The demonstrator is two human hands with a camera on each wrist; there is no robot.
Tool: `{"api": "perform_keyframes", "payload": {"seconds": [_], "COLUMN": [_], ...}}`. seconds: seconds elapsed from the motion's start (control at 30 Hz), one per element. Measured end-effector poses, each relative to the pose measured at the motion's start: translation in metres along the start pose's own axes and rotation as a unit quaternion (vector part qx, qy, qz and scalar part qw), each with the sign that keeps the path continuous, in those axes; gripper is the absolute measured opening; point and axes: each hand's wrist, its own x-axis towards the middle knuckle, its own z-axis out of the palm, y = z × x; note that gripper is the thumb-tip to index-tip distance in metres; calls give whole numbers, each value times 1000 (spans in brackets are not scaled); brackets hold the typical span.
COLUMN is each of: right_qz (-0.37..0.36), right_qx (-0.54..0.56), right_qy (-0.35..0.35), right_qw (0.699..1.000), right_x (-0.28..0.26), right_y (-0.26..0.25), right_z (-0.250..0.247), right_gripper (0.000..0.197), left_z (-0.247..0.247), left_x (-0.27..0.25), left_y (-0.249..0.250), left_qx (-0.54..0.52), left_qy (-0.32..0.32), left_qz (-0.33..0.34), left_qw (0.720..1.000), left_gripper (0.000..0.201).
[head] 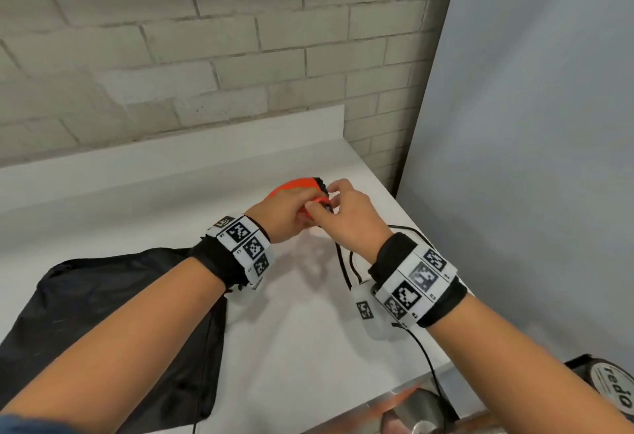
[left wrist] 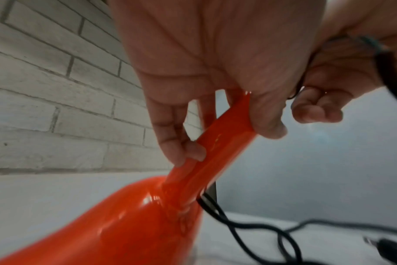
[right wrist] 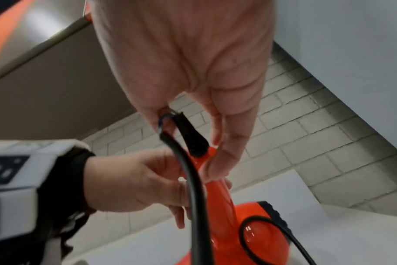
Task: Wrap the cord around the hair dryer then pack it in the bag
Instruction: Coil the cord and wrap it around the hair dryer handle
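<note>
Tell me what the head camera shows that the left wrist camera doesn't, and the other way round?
Only the head view shows the black bag lying flat on the counter by the left forearm, both wristbands, and a tape roll at the lower right.

Only the left wrist view shows the left hand from the palm side, its fingers and thumb gripping the dryer by its handle, and the plug lying on the counter.

Both show the orange dryer, the loose black cord, the right hand and the brick wall.
</note>
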Motion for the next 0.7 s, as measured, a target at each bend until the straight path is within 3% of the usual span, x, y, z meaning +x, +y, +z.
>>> {"api": "perform_keyframes", "payload": {"seconds": [0.1, 0.13, 0.3, 0.57, 0.7], "right_qz": [-16, -28, -36, -89, -74], "right_qx": [86, 81, 92, 0, 45], "right_qy": [-20, -33, -52, -86, -61], "right_qw": [996, 996, 994, 992, 994], "right_x": [1, 5, 3, 6, 18], "right_y": [-10, -13, -1, 8, 11], "right_z": [-11, -10, -10, 2, -2], "right_gripper": [59, 59, 10, 6, 24], "left_z": [-22, -30, -32, -24, -32], "left_x": [7, 9, 9, -1, -3], "left_y": [8, 6, 3, 18, 16], "left_qx": [-37, -33, -80, -127, -75], "left_qy": [80, 96, 130, 163, 146], "left_qz": [-31, -51, -95, -105, -114], "left_qw": [996, 994, 984, 973, 980], "left_gripper": [32, 32, 23, 30, 20]}}
